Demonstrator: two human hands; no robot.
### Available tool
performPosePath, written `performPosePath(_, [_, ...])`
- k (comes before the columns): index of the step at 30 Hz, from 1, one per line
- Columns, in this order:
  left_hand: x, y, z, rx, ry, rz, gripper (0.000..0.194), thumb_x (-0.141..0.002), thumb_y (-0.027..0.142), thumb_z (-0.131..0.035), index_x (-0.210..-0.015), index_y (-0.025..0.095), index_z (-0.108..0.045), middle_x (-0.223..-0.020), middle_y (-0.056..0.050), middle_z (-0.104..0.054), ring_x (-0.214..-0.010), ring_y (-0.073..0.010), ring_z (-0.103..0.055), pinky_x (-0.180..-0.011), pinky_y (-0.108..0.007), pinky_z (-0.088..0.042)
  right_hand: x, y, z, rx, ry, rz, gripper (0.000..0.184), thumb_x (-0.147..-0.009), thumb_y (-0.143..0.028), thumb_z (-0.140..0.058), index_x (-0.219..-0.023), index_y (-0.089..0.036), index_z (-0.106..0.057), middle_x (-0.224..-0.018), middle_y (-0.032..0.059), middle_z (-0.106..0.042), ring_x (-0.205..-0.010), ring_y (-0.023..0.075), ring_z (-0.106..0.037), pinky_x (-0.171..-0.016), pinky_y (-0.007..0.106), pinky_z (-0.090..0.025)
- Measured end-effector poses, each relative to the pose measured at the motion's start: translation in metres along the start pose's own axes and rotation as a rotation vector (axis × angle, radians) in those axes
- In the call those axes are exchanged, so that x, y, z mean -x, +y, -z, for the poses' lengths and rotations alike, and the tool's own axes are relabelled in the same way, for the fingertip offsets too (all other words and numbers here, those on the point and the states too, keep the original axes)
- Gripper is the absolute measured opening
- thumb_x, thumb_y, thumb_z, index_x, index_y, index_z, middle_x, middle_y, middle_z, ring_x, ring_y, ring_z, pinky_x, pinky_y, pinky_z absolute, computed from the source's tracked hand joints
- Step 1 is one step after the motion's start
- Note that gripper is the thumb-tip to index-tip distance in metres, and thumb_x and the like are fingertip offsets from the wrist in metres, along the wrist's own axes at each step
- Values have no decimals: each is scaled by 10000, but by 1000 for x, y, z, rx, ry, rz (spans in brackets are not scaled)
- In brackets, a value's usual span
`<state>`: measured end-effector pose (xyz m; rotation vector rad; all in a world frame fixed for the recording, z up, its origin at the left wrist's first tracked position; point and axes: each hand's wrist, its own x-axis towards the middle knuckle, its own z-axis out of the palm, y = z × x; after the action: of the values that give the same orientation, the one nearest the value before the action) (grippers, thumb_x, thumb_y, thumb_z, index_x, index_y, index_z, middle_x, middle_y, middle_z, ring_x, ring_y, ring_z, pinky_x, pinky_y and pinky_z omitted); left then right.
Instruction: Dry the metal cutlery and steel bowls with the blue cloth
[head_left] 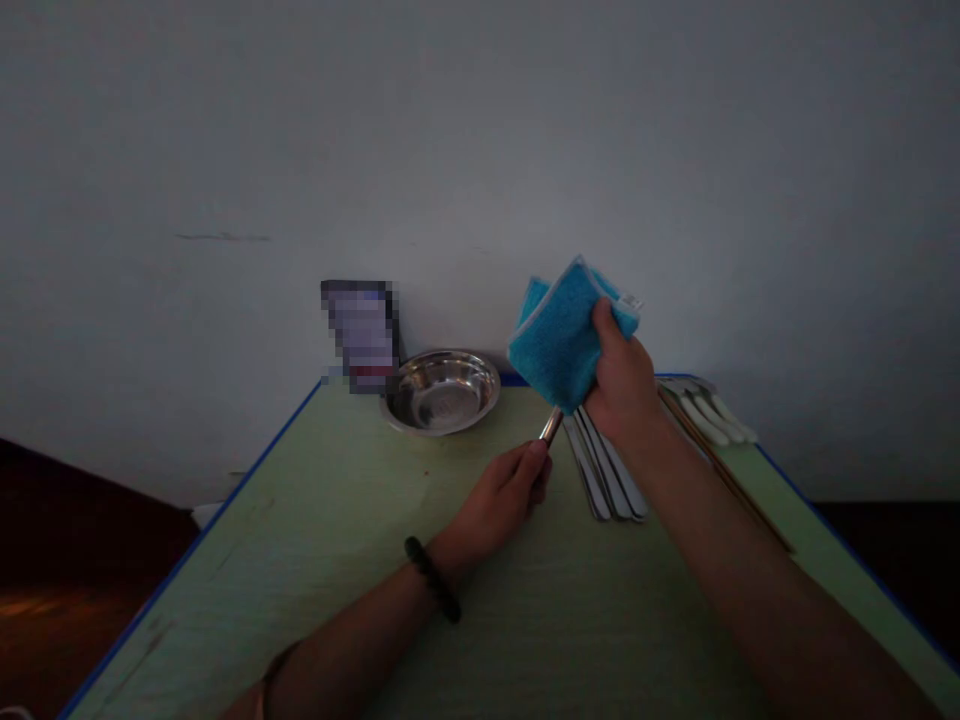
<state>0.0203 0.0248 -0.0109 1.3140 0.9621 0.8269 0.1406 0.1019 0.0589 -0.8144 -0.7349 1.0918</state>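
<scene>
My right hand (624, 380) is closed on a folded blue cloth (559, 335), held up above the far part of the green table (337, 560). My left hand (504, 495) pinches the handle of a metal utensil (550, 426) whose upper end goes into the cloth and is hidden by it. A dark bead bracelet sits on my left wrist.
A steel bowl (442, 390) stands at the far edge by the wall, with a blurred card (364, 335) left of it. Several metal utensil handles (607, 475) lie under my right forearm. White spoons (712, 410) and wooden chopsticks (739, 485) lie at the right.
</scene>
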Motion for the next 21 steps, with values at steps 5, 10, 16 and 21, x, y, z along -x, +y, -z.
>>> performPosePath(5, [0, -3, 1, 74, -34, -10, 396, -866, 504, -322, -666, 173, -408, -556, 61, -313, -471, -63, -265, -439, -205, -214, 2, -4, -3, 4, -9, 23, 382, -716, -500, -576, -903, -167, -597, -877, 54, -678, -970, 205, -608, -783, 351, -504])
performPosePath(10, [0, -2, 3, 112, -52, 1, 396, -864, 505, -328, -665, 171, -405, -556, 66, -300, -469, -60, -254, -439, -206, -206, 2, -4, -3, -20, -31, 13, 424, -732, -526, -545, -951, -167, -596, -936, 63, -673, -1003, 210, -597, -804, 363, -504])
performPosePath(16, [3, 2, 6, 59, -51, 2, 412, -864, 504, -329, -639, 166, -399, -560, 57, -317, -479, -61, -267, -442, -213, -208, -7, -27, 2, -98, 63, 139, 343, -759, -500, -528, -914, -201, -592, -988, 26, -665, -980, 189, -609, -771, 349, -522])
performPosePath(21, [2, 8, 2, 74, 0, 22, 409, -851, 519, -339, -639, 173, -391, -528, 67, -290, -453, -61, -253, -426, -218, -190, -6, -25, 3, -19, -48, 89, 350, -751, -500, -538, -924, -203, -603, -891, 27, -679, -958, 193, -612, -743, 335, -518])
